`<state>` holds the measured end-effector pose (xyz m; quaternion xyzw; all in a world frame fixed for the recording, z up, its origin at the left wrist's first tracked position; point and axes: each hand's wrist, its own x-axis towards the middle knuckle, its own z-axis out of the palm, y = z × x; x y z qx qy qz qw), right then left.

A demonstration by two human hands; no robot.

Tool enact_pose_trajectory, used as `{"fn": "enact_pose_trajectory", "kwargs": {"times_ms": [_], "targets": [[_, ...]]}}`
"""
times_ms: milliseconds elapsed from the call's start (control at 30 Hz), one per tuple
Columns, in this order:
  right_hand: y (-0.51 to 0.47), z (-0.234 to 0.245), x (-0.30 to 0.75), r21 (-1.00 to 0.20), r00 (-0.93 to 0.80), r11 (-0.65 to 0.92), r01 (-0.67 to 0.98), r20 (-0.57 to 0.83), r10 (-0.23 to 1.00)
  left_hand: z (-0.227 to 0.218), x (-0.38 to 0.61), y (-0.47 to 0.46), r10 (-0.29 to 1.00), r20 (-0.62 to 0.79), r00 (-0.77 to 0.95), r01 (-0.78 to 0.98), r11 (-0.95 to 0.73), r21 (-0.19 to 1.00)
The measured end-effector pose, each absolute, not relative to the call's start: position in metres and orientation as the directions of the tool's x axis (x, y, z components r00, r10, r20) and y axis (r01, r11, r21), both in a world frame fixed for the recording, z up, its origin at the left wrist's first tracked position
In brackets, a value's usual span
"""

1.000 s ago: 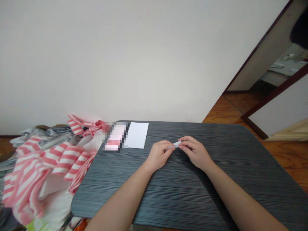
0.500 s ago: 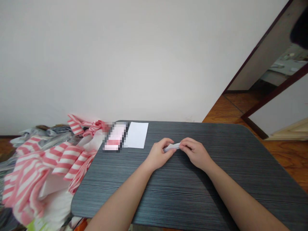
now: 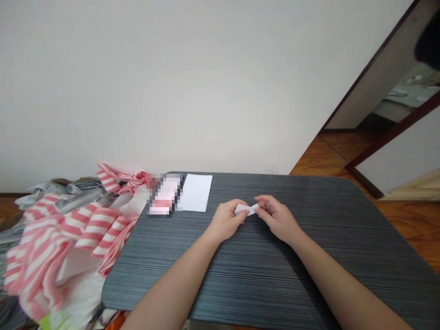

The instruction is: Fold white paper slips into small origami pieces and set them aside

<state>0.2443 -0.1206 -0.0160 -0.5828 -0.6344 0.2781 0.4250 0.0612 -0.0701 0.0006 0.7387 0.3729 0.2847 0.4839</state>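
A small piece of folded white paper (image 3: 242,208) is between my two hands, above the middle of the dark table (image 3: 261,279). My left hand (image 3: 227,220) pinches its left part between thumb and fingers. At its right end, my right hand (image 3: 277,216) has the thumb against the paper, with the index finger lifted and the other fingers curled. Part of the paper is hidden by my fingers. Left of my hands, a stack of white paper sheets (image 3: 196,192) lies flat near the table's back edge.
A pixelated flat pink-and-white item (image 3: 165,195) lies beside the paper stack. Red-and-white striped cloth (image 3: 92,229) is heaped with bags left of the table. The white wall (image 3: 220,91) borders the table's back, and wooden floor (image 3: 405,220) shows on the right.
My right index finger has lifted away from the thumb. The folded paper has turned, showing more of its white face, and now looks narrow near its middle. My left hand keeps its hold.
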Motion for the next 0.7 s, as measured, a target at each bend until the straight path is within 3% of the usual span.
{"fn": "enact_pose_trajectory", "kwargs": {"times_ms": [200,400,700], "targets": [[-0.122,-0.008,0.246,-0.799,-0.005,0.102,0.593,0.122,0.992,-0.005,0.062,-0.068,0.823,0.016,0.568,0.21,-0.164,0.964],[-0.123,-0.006,0.246,-0.786,-0.038,0.124,0.606,0.127,0.991,-0.005,0.063,-0.066,0.793,-0.054,0.607,0.15,-0.048,0.987],[-0.124,-0.005,0.244,-0.795,-0.082,0.18,0.58,0.163,0.983,0.001,0.058,-0.066,0.769,-0.013,0.639,0.227,-0.173,0.958]]}}
